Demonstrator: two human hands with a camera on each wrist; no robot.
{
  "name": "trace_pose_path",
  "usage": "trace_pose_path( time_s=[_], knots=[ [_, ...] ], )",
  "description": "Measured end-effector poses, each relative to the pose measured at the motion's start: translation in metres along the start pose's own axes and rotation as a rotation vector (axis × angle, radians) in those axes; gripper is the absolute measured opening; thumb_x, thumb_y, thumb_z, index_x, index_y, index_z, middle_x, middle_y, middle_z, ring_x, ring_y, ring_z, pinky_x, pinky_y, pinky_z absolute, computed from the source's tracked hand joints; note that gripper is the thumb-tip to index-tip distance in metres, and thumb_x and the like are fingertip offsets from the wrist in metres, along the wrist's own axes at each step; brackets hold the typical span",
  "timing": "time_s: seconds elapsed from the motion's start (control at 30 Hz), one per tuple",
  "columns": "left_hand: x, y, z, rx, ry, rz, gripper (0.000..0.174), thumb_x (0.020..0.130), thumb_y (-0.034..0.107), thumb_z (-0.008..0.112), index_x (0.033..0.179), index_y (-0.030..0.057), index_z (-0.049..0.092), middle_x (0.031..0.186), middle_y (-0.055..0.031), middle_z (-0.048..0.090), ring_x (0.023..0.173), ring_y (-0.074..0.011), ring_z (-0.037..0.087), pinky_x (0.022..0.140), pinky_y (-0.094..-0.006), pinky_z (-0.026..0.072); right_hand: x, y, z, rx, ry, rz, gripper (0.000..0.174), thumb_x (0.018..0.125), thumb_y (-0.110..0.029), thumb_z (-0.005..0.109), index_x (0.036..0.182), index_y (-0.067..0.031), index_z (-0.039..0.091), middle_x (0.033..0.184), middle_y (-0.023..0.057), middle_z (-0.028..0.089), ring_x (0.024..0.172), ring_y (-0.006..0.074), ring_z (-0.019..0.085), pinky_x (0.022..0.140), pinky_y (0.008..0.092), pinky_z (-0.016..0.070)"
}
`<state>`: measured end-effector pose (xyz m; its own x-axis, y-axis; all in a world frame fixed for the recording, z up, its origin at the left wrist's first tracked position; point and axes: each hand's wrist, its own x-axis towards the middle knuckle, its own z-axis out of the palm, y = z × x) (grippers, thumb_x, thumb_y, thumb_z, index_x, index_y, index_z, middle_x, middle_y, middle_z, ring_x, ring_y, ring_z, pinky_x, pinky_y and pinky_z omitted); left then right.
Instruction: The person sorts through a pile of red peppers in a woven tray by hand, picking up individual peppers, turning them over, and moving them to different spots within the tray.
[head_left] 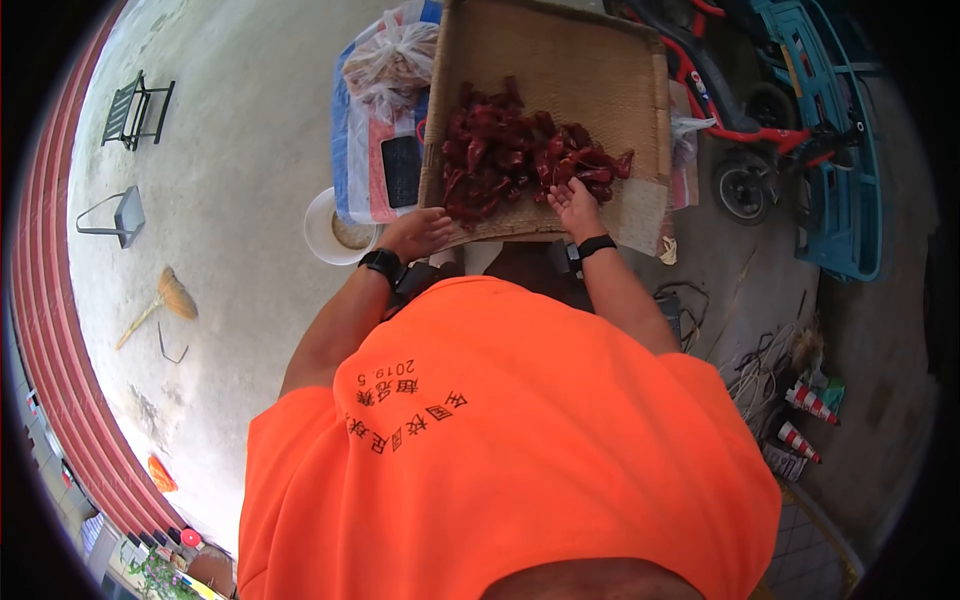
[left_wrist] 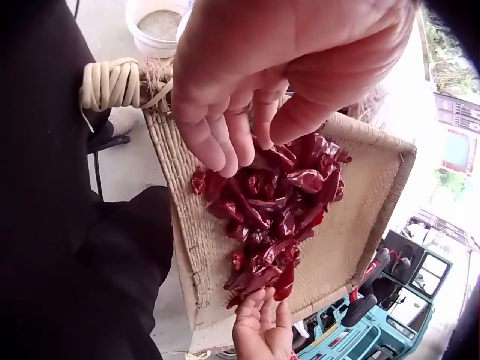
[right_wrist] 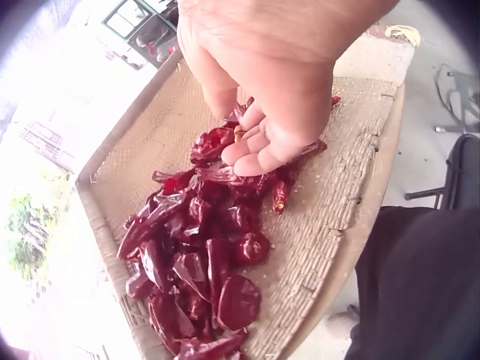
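Dried red chili peppers (head_left: 505, 150) lie heaped on a woven bamboo tray (head_left: 560, 50) in front of the person. The left hand (head_left: 418, 234) is at the tray's near left edge; in the left wrist view its fingers (left_wrist: 214, 146) hang loosely bent over the end of the heap. At the heap's right end, the right hand (head_left: 577, 210) has its palm turned up and its fingers against the peppers. From the right wrist, these fingers (right_wrist: 259, 154) rest relaxed among the chili peppers (right_wrist: 195, 247), a small stem showing near the thumb.
Left of the tray, a striped cloth (head_left: 355, 150) bears a plastic bag (head_left: 395, 60) and a dark phone-like slab (head_left: 402, 170). A white bucket (head_left: 325, 230) stands below. To the right are a red scooter (head_left: 760, 135) and a teal vehicle (head_left: 845, 180).
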<state>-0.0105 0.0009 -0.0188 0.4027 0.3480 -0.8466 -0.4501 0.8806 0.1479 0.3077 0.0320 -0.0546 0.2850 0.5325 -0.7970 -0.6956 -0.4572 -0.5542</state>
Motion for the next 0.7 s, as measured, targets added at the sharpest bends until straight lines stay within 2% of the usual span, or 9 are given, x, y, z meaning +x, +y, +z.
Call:
trace_pose_path(
  time_s=[0.1, 0.2, 0.23, 0.33, 0.43, 0.53, 0.57, 0.67, 0.7],
  knots=[
    [-0.004, -0.001, -0.004, -0.005, 0.025, 0.012, 0.042, 0.085, 0.012, 0.048, 0.124, 0.0026, 0.033, 0.123, -0.0143, 0.039, 0.109, -0.0257, 0.043, 0.089, -0.0358, 0.041, 0.0, 0.005, 0.012, -0.295, -0.058, 0.161, 0.031, 0.083, -0.019, 0.05, 0.108, -0.0035, 0.047, 0.098, 0.0089, 0.052, 0.079, 0.0198, 0.056, 0.065, 0.0346, 0.049],
    [-0.008, 0.0, -0.009, 0.006, 0.037, 0.024, 0.041, 0.086, 0.012, 0.047, 0.123, 0.003, 0.034, 0.122, -0.0135, 0.039, 0.107, -0.0246, 0.044, 0.088, -0.0354, 0.0417, -0.008, 0.021, 0.028, -0.73, -0.252, 0.047, 0.035, 0.083, -0.021, 0.048, 0.114, -0.0074, 0.046, 0.105, 0.0083, 0.051, 0.081, 0.0202, 0.056, 0.068, 0.0359, 0.0486],
    [-0.009, -0.001, -0.01, -0.007, 0.036, 0.029, 0.041, 0.086, 0.013, 0.047, 0.123, 0.0032, 0.033, 0.122, -0.0134, 0.039, 0.107, -0.0246, 0.044, 0.088, -0.0352, 0.0418, 0.0, 0.03, 0.031, -0.846, -0.272, 0.043, 0.038, 0.083, -0.022, 0.047, 0.119, -0.0109, 0.045, 0.107, 0.0066, 0.051, 0.082, 0.02, 0.056, 0.067, 0.034, 0.0486],
    [-0.013, -0.001, -0.015, -0.033, 0.031, 0.046, 0.041, 0.086, 0.013, 0.046, 0.123, 0.0035, 0.033, 0.121, -0.013, 0.04, 0.106, -0.0245, 0.045, 0.087, -0.0348, 0.0423, 0.006, 0.036, 0.042, -1.014, -0.29, 0.1, 0.039, 0.085, -0.022, 0.045, 0.123, -0.0106, 0.041, 0.115, 0.0064, 0.047, 0.089, 0.0212, 0.055, 0.068, 0.0329, 0.0481],
    [-0.018, -0.002, -0.016, -0.04, 0.048, 0.051, 0.04, 0.087, 0.013, 0.045, 0.123, 0.0025, 0.033, 0.119, -0.0121, 0.041, 0.103, -0.0235, 0.047, 0.085, -0.0338, 0.043, 0.021, 0.044, 0.042, -1.133, -0.262, 0.105, 0.04, 0.083, -0.02, 0.047, 0.122, -0.0105, 0.044, 0.103, 0.0042, 0.054, 0.076, 0.0165, 0.056, 0.061, 0.0301, 0.0481],
    [-0.018, -0.002, -0.021, -0.014, 0.065, 0.068, 0.04, 0.087, 0.014, 0.044, 0.124, 0.0014, 0.032, 0.119, -0.0118, 0.041, 0.104, -0.0232, 0.047, 0.085, -0.0334, 0.0432, 0.017, 0.044, 0.039, -1.178, -0.289, 0.071, 0.04, 0.083, -0.02, 0.047, 0.122, -0.011, 0.044, 0.1, 0.0034, 0.056, 0.073, 0.0155, 0.056, 0.058, 0.0296, 0.0478],
    [-0.016, -0.002, -0.025, -0.027, 0.043, 0.069, 0.04, 0.088, 0.014, 0.043, 0.124, 0.0009, 0.032, 0.121, -0.0116, 0.041, 0.104, -0.0233, 0.047, 0.085, -0.0333, 0.0433, 0.019, 0.046, 0.034, -1.087, -0.293, 0.042, 0.039, 0.083, -0.023, 0.049, 0.12, -0.0094, 0.047, 0.098, 0.0025, 0.056, 0.071, 0.0139, 0.056, 0.056, 0.0273, 0.047],
    [-0.029, 0.001, -0.018, -0.042, 0.044, 0.083, 0.038, 0.088, 0.014, 0.042, 0.123, 0.0007, 0.032, 0.121, -0.0114, 0.042, 0.104, -0.0232, 0.047, 0.084, -0.0334, 0.0439, 0.011, 0.039, 0.029, -0.789, -0.243, -0.016, 0.035, 0.085, -0.024, 0.049, 0.113, -0.0041, 0.05, 0.1, 0.0037, 0.054, 0.073, 0.013, 0.055, 0.059, 0.0252, 0.0466],
    [-0.027, -0.001, -0.02, -0.048, 0.044, 0.079, 0.038, 0.088, 0.014, 0.042, 0.123, 0.0006, 0.032, 0.121, -0.0115, 0.041, 0.103, -0.0232, 0.047, 0.084, -0.0333, 0.0441, 0.005, 0.035, 0.027, -0.736, -0.222, -0.017, 0.032, 0.084, -0.025, 0.05, 0.109, -0.0043, 0.052, 0.097, 0.0031, 0.055, 0.071, 0.0122, 0.055, 0.058, 0.0247, 0.0464]
  ],
)
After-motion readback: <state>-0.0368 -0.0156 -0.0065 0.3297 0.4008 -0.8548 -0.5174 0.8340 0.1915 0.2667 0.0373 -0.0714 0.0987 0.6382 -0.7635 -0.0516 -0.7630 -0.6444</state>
